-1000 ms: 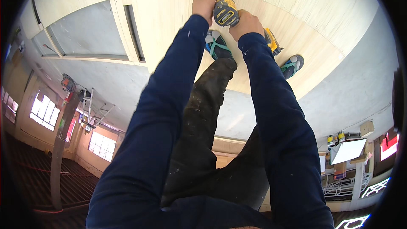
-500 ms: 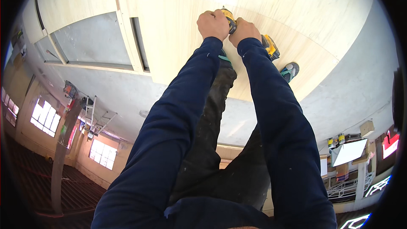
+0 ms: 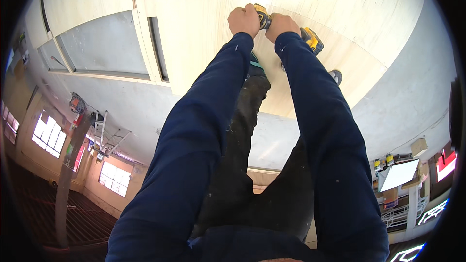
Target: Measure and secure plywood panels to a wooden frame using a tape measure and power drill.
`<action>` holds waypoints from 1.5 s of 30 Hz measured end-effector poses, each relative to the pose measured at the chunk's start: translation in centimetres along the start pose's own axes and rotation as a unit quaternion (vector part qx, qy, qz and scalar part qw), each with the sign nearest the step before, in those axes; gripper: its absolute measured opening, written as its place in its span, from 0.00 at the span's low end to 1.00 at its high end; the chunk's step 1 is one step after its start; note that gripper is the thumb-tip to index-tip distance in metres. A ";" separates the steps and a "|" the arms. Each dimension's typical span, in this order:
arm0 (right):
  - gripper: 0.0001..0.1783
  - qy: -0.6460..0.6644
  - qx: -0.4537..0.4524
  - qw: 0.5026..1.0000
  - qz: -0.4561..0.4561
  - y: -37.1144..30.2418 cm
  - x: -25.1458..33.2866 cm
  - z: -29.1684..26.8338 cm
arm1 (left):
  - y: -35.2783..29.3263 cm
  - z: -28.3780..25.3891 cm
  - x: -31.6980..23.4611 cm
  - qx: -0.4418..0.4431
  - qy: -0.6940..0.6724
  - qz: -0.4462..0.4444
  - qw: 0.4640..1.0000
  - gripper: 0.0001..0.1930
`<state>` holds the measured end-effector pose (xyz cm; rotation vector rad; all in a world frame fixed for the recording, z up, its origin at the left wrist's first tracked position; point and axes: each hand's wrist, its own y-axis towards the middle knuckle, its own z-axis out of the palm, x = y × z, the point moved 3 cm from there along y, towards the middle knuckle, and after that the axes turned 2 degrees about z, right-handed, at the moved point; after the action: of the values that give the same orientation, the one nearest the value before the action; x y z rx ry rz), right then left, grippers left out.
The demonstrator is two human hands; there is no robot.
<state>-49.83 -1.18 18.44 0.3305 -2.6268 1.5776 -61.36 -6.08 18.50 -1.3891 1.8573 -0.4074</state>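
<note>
- In the head view, I see the yellow and black drill between the two hands, over the pale wood sheets.
- The left hand is curled around the drill's left side. I see mostly the back of this hand, and some of its fingers are hidden.
- The right hand is closed in a fist on the drill's handle. That hand covers the handle, so I cannot see its shape.
- A yellow and black block pokes out just right of the right hand. The right hand and the right sleeve hide where it joins the drill.
- I cannot make out the drill's tip. The wood past the hands is very bright there, and I cannot tell if the tip touches it.
- The drill's nose points away from the person. The long way of its body runs from between the hands out past them, leaning a little to the left.
- Below the left hand, the left foot is partly covered by the left sleeve.
- Below the block, only a bit of the right foot peeks out beside the right sleeve.
</note>
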 end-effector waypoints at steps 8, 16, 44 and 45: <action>0.14 0.068 -0.063 0.990 -0.110 -10.1 -3.5 5.3 | -10.0 -4.8 12.2 0.258 -0.276 -0.086 0.922 0.13; 0.17 0.107 0.007 0.988 -0.110 -19.4 -15.0 8.0 | -17.7 -6.9 10.9 0.309 -0.260 -0.122 0.906 0.09; 0.25 0.336 -0.186 0.891 -0.241 -44.1 -32.1 8.0 | -40.9 7.8 9.1 0.328 -0.608 -0.163 0.704 0.12; 0.25 0.325 -0.189 0.896 -0.238 -44.7 -32.5 8.6 | -41.5 7.8 9.4 0.338 -0.620 -0.149 0.692 0.12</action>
<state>-8.12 -24.09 47.86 0.3137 -2.0422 0.8058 -28.88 -27.98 36.76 -0.9503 0.2733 -0.1586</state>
